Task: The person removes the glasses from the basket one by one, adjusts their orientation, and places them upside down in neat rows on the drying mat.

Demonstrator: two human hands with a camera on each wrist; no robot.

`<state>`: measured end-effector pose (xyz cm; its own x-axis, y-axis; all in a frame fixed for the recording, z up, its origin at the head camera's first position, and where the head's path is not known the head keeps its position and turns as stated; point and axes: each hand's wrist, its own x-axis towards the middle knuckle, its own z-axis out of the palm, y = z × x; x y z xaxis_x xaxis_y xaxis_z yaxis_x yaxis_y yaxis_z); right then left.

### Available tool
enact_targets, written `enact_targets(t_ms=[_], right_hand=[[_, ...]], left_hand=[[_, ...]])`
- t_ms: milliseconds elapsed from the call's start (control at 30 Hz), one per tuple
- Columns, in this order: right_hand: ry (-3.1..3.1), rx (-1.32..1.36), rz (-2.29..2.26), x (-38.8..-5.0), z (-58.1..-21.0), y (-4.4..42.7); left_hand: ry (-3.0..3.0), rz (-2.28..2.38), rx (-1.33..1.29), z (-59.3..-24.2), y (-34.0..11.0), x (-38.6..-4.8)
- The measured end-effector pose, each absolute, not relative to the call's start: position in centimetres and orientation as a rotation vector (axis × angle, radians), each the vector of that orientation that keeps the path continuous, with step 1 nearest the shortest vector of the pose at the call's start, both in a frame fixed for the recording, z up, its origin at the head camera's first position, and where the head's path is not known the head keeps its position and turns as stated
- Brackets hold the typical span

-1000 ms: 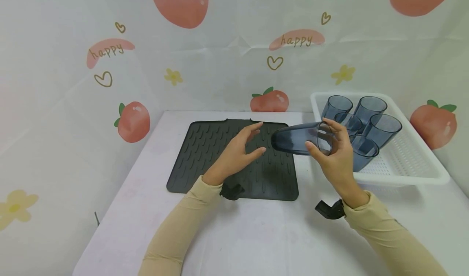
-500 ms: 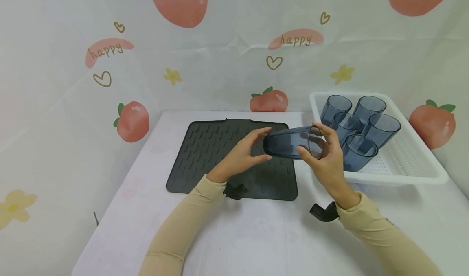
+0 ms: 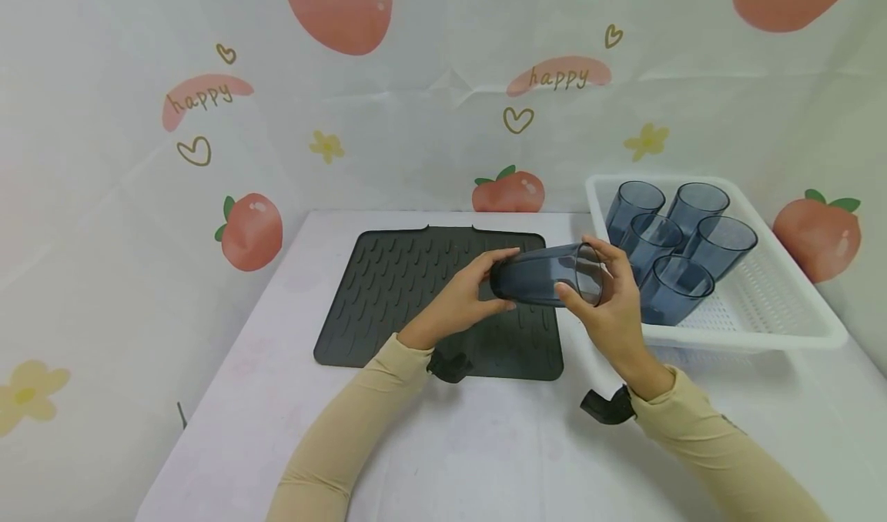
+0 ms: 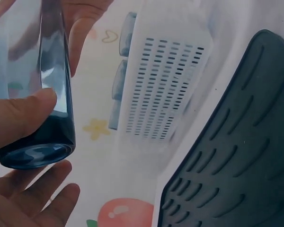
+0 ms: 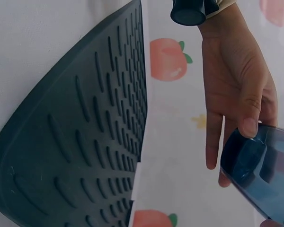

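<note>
A blue-grey glass [image 3: 537,274] lies sideways in the air above the right part of a dark ridged mat [image 3: 388,299], its rim facing right. The right hand [image 3: 613,314] grips it near the rim, thumb in front and fingers behind. At the base end, the left hand [image 3: 464,299] holds it between thumb and fingers. In the left wrist view the left thumb lies on the side of the glass [image 4: 52,113], just above its thick base. The right wrist view shows the left hand [image 5: 241,90] with its thumb on the base end of the glass [image 5: 260,165].
On the right stands a white perforated basket [image 3: 783,341] with several blue-grey glasses [image 3: 675,291] upright or slightly tilted in its left part. A patterned cloth hangs behind the white table [image 3: 457,460].
The glass has moved left and slightly down with the right hand, away from the basket. The left hand has moved right and taken hold of the base end.
</note>
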<state>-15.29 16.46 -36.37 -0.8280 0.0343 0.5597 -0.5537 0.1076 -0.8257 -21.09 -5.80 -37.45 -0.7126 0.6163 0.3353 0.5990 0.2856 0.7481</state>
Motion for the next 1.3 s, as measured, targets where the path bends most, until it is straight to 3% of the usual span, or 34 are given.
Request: enact_targets(t_ms=[333, 700, 1300], right_hand=[[-2.059, 0.49, 1.778, -15.2, -35.8, 16.8], [-2.196, 0.562, 1.869, -15.4, -35.1, 18.1], [-2.462, 0.645, 1.919, -15.8, -36.0, 19.2]], left_hand=[[2.516, 1.44, 1.212, -37.5, -6.3, -21.0], [2.318, 1.736, 1.235, -38.3, -6.9, -21.2], [1.88, 2.109, 1.089, -36.4, -7.9, -20.9]])
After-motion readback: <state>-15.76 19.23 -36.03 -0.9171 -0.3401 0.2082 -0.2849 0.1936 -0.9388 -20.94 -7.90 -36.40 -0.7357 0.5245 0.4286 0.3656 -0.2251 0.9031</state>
